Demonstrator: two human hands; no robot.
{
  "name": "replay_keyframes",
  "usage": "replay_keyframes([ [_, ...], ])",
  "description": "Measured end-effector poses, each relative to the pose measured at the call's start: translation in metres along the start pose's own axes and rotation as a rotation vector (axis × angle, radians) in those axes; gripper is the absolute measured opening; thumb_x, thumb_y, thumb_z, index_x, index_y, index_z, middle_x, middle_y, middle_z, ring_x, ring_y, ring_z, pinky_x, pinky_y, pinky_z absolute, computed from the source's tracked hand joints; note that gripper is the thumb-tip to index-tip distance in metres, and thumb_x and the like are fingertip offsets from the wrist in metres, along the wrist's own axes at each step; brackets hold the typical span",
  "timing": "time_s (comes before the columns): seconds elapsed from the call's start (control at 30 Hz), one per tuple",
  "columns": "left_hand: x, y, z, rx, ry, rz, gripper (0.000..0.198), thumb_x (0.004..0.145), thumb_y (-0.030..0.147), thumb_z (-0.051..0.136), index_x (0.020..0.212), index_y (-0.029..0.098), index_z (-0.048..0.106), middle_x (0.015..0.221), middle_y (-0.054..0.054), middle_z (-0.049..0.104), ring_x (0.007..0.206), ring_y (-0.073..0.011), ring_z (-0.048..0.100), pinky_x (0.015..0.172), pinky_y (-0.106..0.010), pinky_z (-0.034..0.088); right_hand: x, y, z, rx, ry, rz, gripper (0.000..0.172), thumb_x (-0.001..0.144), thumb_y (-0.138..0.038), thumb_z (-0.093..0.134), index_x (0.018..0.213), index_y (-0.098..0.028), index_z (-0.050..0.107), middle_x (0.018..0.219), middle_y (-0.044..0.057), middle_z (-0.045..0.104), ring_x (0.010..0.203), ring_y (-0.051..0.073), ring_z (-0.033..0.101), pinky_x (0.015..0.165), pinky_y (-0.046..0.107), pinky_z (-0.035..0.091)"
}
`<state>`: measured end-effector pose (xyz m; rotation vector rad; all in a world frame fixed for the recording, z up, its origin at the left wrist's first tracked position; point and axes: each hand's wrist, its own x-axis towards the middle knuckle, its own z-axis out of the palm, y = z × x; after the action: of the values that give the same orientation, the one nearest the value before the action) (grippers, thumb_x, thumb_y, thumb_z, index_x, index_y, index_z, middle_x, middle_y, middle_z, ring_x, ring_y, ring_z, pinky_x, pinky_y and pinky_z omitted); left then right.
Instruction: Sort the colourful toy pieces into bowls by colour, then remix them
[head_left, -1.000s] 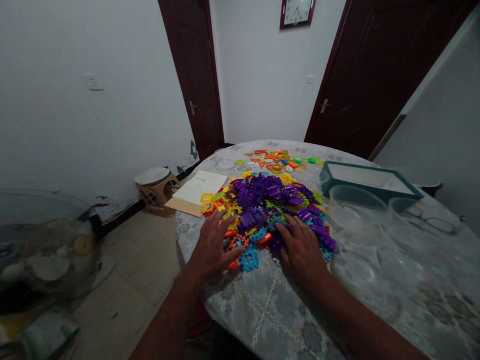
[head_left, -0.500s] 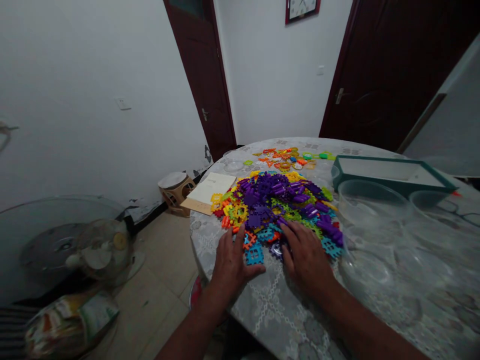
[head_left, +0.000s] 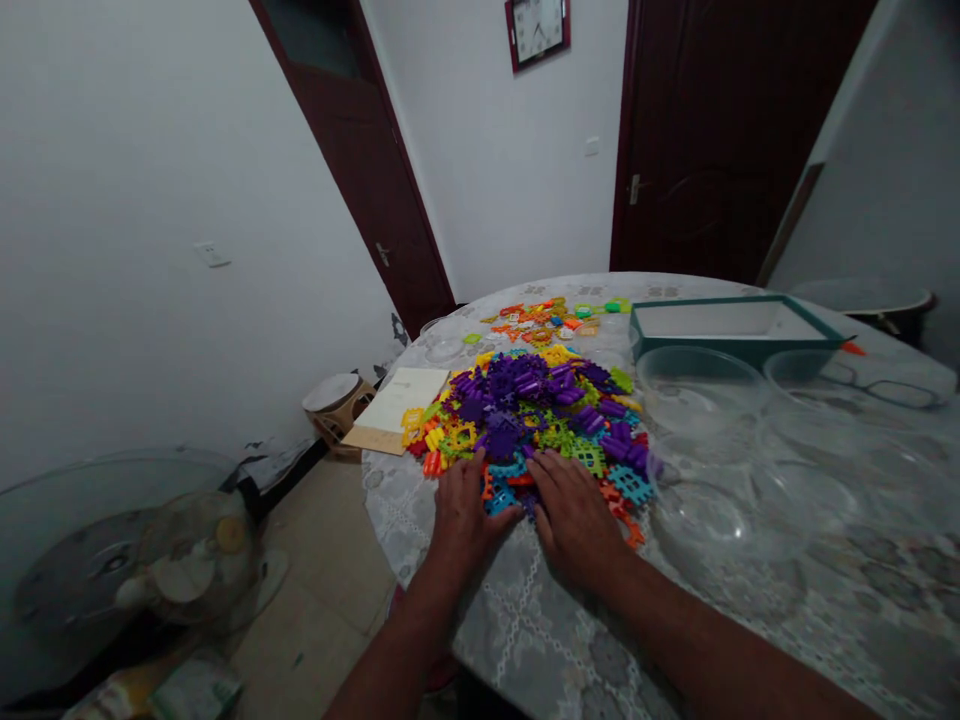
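Note:
A heap of notched plastic building pieces (head_left: 510, 400) lies on the table, with purple ones on top and yellow, green, blue, orange and red ones around them. My left hand (head_left: 463, 508) rests at the heap's near left edge, fingers stretched forward and thumb out beside a blue square piece (head_left: 500, 499). Against the near right edge lies my right hand (head_left: 574, 510), palm down with fingers extended over the pieces. Orange pieces (head_left: 630, 525) show just right of it. What lies beneath the right palm is hidden.
A smaller scatter of orange and green pieces (head_left: 540, 322) lies farther back. At the right stand a green-edged box (head_left: 735, 345), clear plastic bowls (head_left: 701, 395) and eyeglasses (head_left: 900, 393). A notebook (head_left: 401, 400) lies left of the heap. A glass-topped stand (head_left: 112, 560) is beyond the table's left side.
My view has turned a little to the right. My right hand has shifted left, nearer to my left hand, and orange pieces now show beside it.

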<state>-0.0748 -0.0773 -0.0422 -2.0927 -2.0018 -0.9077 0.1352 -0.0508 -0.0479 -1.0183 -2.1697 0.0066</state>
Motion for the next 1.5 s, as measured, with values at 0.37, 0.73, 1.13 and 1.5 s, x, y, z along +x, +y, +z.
replay_keyframes([
  [0.37, 0.028, 0.011, -0.018, -0.044, -0.198, 0.113, 0.093, 0.078, 0.034, 0.083, 0.161, 0.029, 0.042, 0.145, -0.015, 0.058, 0.132, -0.0359, 0.057, 0.112, -0.055, 0.048, 0.005, -0.004, 0.003, 0.007, 0.017, 0.044, 0.053, 0.100, -0.013, 0.048, 0.152, -0.015, 0.054, 0.152, 0.016, 0.061, 0.147, 0.030, 0.049, 0.126, 0.057, 0.033],
  [0.73, 0.027, 0.008, -0.014, 0.109, -0.191, 0.189, 0.073, 0.082, 0.031, 0.074, 0.152, 0.025, 0.053, 0.136, -0.015, 0.064, 0.119, -0.0354, 0.063, 0.103, -0.051, 0.055, 0.004, -0.003, 0.007, 0.031, 0.044, 0.050, 0.054, 0.099, -0.013, 0.050, 0.153, -0.015, 0.052, 0.153, 0.015, 0.060, 0.147, 0.029, 0.049, 0.126, 0.057, 0.034],
  [1.13, 0.035, -0.003, -0.014, -0.094, -0.118, 0.124, 0.065, 0.079, 0.025, 0.074, 0.142, 0.025, 0.059, 0.133, -0.013, 0.069, 0.124, -0.0339, 0.066, 0.108, -0.054, 0.054, 0.004, -0.004, -0.002, 0.072, -0.011, 0.045, 0.076, 0.089, -0.015, 0.061, 0.162, -0.023, 0.041, 0.161, 0.013, 0.052, 0.151, 0.032, 0.044, 0.126, 0.061, 0.035],
  [1.5, 0.053, 0.020, -0.027, -0.555, -0.065, -0.203, 0.047, 0.083, 0.029, 0.075, 0.129, 0.023, 0.067, 0.127, -0.010, 0.072, 0.117, -0.0292, 0.068, 0.107, -0.048, 0.052, 0.003, 0.011, 0.016, 0.150, 0.106, 0.111, 0.078, 0.091, -0.007, 0.053, 0.165, -0.020, 0.034, 0.161, 0.015, 0.051, 0.151, 0.030, 0.044, 0.124, 0.057, 0.042],
])
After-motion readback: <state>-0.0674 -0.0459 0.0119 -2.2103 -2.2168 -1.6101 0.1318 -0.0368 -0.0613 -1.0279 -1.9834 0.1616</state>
